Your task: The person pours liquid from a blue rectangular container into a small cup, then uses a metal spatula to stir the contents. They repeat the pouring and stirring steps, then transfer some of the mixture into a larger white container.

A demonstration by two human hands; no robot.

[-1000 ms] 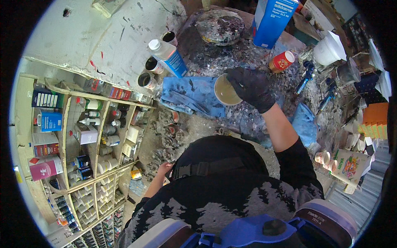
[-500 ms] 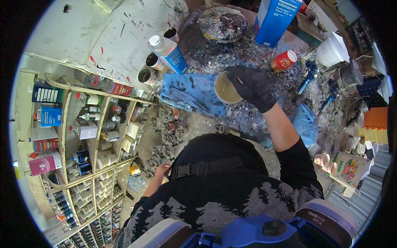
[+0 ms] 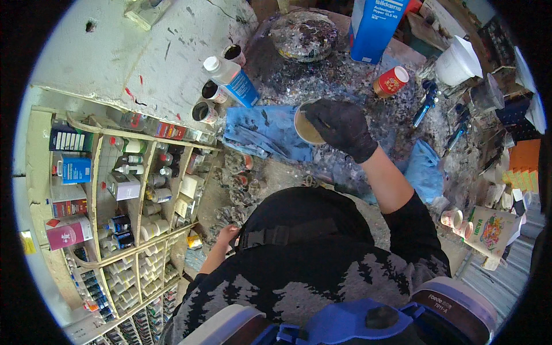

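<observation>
My right hand [image 3: 344,127], in a black glove, is over the right part of a pale cup [image 3: 311,137] that holds tan liquid. Its fingers are drawn together above the opening and hide much of the rim. Whatever they pinch is hidden from this view. The cup is at the right end of a crumpled blue cloth [image 3: 259,129]. My left hand [image 3: 228,233], bare, hangs low beside my body, away from the bench, its fingers mostly hidden.
On the paint-spattered bench are a clear bottle [image 3: 233,80], several dark-stained cups, a tall blue can [image 3: 374,31], a red-gold cup [image 3: 391,82], blue spray guns [image 3: 425,103] and another blue cloth [image 3: 424,171]. Shelves [image 3: 144,172] with cans and bottles line the left.
My right hand has shifted slightly left and covers more of the cup. A small pale thing seen at its fingers earlier is now out of sight. The whole view has turned slightly.
</observation>
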